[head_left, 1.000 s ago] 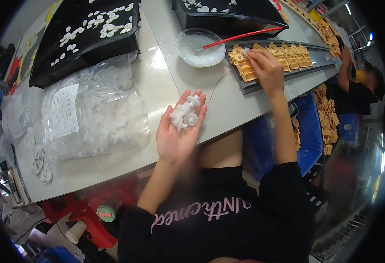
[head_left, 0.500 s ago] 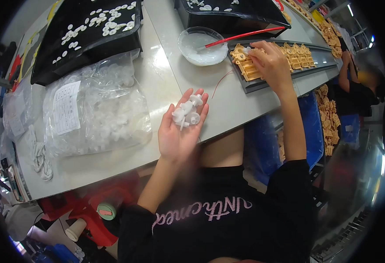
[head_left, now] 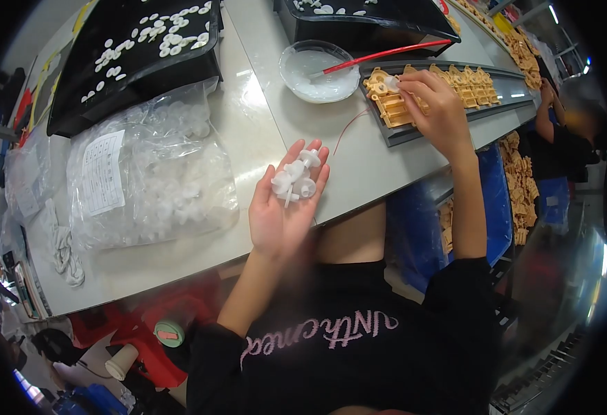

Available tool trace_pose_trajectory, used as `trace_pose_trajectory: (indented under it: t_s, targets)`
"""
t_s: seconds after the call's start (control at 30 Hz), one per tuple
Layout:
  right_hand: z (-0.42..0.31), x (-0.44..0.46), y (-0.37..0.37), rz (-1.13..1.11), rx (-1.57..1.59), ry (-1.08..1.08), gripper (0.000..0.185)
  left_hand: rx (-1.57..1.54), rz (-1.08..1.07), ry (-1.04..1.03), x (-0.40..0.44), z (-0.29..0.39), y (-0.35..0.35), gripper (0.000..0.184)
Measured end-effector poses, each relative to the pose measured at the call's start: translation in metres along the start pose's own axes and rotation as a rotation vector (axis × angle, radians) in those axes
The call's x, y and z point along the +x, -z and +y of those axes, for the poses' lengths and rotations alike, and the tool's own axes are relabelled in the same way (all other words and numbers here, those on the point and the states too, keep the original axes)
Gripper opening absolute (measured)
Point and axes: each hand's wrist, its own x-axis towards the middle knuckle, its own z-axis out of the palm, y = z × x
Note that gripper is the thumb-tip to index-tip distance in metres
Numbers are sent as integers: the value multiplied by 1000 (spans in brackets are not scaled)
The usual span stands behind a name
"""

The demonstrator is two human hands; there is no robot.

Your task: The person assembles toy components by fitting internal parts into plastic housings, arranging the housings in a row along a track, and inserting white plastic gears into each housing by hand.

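Note:
My left hand [head_left: 279, 223] is palm up above the table's front edge, holding several white plastic parts [head_left: 293, 181] with round flanges and thin stems in its slightly curled fingers. At the near end of a row of tan moulded plastic housings [head_left: 478, 88], my right hand [head_left: 439, 114] pinches a small white plastic part [head_left: 391, 83] between thumb and fingertips. That part is at the top of the first tan housing [head_left: 390, 107]; whether it is seated there I cannot tell. The housings lie on a long grey rail [head_left: 403, 136].
A clear bowl [head_left: 296, 86] of whitish paste holds a red-handled brush [head_left: 386, 57]. Black trays [head_left: 203, 72] of white discs stand behind a bag [head_left: 213, 207] of white parts. Blue bins [head_left: 491, 200] with tan parts sit below the table's right edge. Another person [head_left: 559, 149] works at far right.
My right hand has shifted slightly right and down at the first housing, and the white part by its fingertips shows more clearly. My left hand stays still with its parts.

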Motion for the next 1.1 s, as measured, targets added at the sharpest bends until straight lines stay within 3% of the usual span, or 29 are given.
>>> trace_pose_trajectory:
  t_s: [0.07,0.13,0.27,0.4,0.5,0.63,0.7,0.8,1.1]
  targets:
    - [-26,-2,5,78,122,-12,11,4,-2,-4,0,-1,0,56]
    - [-61,-6,2,33,333,-13,14,18,-3,4,1,-1,-1,56]
    - [-111,-10,-24,-107,460,-51,16,74,13,-8,1,-2,-2,56]
    - [-115,-11,-37,-118,528,-124,23,35,13,-18,-1,0,-1,56]
    - [-106,-15,-32,-5,680,-251,14,-26,10,-11,0,-2,-3,56]
    - [-38,-23,-14,431,222,-391,8,1,26,-11,0,-2,-4,54]
    - [10,-31,-10,446,18,-439,9,13,20,-10,0,-3,-4,54]
    - [54,-35,-13,335,-142,-342,9,0,19,-10,1,-4,-4,55]
    - [65,-23,-9,61,-218,-242,8,40,19,-19,1,-3,-3,54]
